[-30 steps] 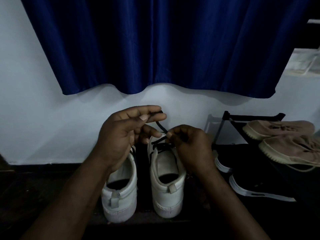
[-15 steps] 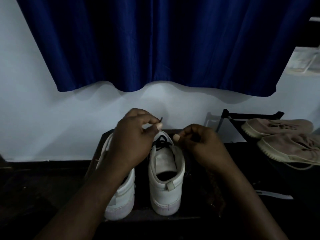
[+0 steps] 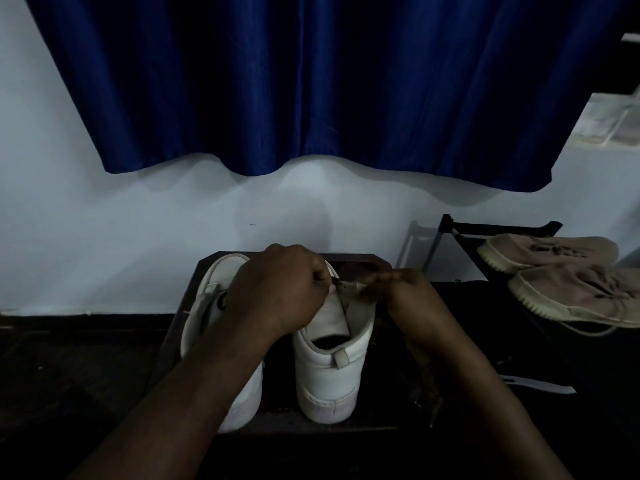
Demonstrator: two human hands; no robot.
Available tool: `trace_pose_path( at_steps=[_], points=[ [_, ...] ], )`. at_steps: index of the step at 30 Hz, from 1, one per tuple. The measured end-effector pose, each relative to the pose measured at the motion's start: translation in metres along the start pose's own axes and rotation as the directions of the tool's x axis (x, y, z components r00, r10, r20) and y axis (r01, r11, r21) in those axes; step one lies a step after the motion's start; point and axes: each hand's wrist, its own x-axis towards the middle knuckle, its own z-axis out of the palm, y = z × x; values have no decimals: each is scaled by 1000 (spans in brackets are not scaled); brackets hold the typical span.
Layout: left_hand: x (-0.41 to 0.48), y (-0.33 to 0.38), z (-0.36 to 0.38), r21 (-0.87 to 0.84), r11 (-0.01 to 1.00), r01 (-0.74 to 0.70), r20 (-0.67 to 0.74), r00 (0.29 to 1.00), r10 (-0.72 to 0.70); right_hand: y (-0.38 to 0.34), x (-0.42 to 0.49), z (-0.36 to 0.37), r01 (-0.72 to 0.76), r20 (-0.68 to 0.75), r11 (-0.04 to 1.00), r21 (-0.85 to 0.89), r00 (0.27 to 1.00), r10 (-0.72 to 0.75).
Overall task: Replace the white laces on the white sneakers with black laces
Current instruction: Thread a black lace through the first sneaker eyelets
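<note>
Over the wallward-pointing sneaker (image 3: 329,368), left hand (image 3: 280,289) and right hand (image 3: 405,292) pinch a lace (image 3: 341,284).

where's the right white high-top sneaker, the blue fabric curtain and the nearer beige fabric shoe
right white high-top sneaker (image 3: 322,379): head view, heel
blue fabric curtain (image 3: 311,81): head view, middle folds
nearer beige fabric shoe (image 3: 581,292): head view, upper

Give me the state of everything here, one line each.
Left hand, fingers curled, pinching the black lace.
Right hand, pinching the same lace.
Sneaker under the hands, upright, heel toward camera, being laced.
Other sneaker, upright, partly hidden by the forearm.
Tan shoes, resting on the rack, untouched.
Curtain, hanging closed.
</note>
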Motion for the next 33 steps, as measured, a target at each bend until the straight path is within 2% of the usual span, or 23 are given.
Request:
trace_pose_path(
  at_steps=[2,9,15,22,27,33],
  points=[
    [1,0,1,6,1000,6,9,1000,-6,-1,1,-3,-61,41,995,84,997,58],
    [1,7,5,84,996,-26,-15,1000,27,7,8,-13,-130,144,977,169,984,106],
    [0,11,15,201,979,-35,-74,996,51,7,8,-12,-92,148,984,156,987,69],
    [-1,16,16,232,972,-41,-92,994,64,7,2,-12,-3,149,996,86,989,-10],
    [-4,22,15,296,954,-49,-87,993,78,10,5,-10,-45,139,984,174,990,21],
    [-6,26,17,358,933,-24,-109,992,68,19,11,-1,-7,106,997,82,994,-2]
  ],
)
